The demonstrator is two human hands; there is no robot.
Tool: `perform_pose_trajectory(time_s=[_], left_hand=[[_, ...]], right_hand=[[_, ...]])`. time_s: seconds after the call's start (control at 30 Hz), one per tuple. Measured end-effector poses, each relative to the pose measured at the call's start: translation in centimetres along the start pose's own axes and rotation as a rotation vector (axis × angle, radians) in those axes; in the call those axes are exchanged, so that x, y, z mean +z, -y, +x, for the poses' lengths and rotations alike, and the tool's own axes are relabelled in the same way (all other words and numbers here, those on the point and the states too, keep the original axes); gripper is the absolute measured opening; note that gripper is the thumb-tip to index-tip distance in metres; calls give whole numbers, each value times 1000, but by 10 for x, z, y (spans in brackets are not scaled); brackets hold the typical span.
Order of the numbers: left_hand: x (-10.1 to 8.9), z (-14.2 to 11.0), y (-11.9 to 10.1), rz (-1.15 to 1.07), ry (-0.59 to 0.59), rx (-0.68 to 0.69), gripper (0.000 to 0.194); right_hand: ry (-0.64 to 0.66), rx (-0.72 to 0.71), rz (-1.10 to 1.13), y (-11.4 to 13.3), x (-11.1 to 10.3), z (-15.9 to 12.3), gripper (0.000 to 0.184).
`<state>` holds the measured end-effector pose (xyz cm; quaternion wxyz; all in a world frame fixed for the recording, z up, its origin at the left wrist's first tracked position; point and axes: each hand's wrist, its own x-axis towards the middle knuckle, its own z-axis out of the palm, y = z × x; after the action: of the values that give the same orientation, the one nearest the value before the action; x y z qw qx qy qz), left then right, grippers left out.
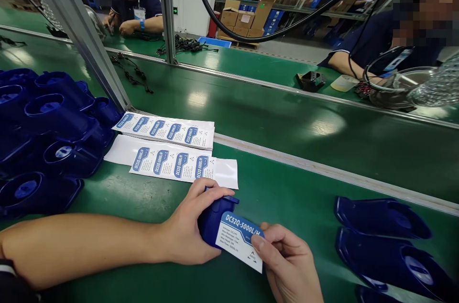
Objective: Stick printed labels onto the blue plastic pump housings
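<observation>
My left hand (pixel 190 231) is wrapped round a dark blue plastic housing (pixel 211 221) on the green bench. A blue and white label (pixel 238 241) printed "DCS2Q-5000L/H" lies partly on the housing's side. My right hand (pixel 287 265) pinches the label's lower right end between thumb and fingers. Two strips of the same labels (pixel 165 130) (pixel 172 163) lie on the bench just beyond my hands.
A pile of blue housings (pixel 46 135) fills the left. More blue housings (pixel 387 241) lie at the right. A metal post (pixel 75 30) slants up left of the label strips. Beyond the green conveyor belt (pixel 287 116), two people sit; cardboard boxes (pixel 244 16) stand behind.
</observation>
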<state>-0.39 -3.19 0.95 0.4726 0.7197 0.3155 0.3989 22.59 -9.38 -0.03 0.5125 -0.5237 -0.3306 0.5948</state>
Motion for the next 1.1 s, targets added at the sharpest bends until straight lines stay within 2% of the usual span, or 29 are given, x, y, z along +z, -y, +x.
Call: perform_pose_trajectory(time_s=[0.57, 1.1], left_hand=[[0, 1, -2, -16, 8, 1, 99], [1, 0, -1, -6, 5, 2, 96]], right_hand=[[-38, -18, -49, 4, 3, 0, 38], [-38, -98, -95, 3, 4, 0, 33]])
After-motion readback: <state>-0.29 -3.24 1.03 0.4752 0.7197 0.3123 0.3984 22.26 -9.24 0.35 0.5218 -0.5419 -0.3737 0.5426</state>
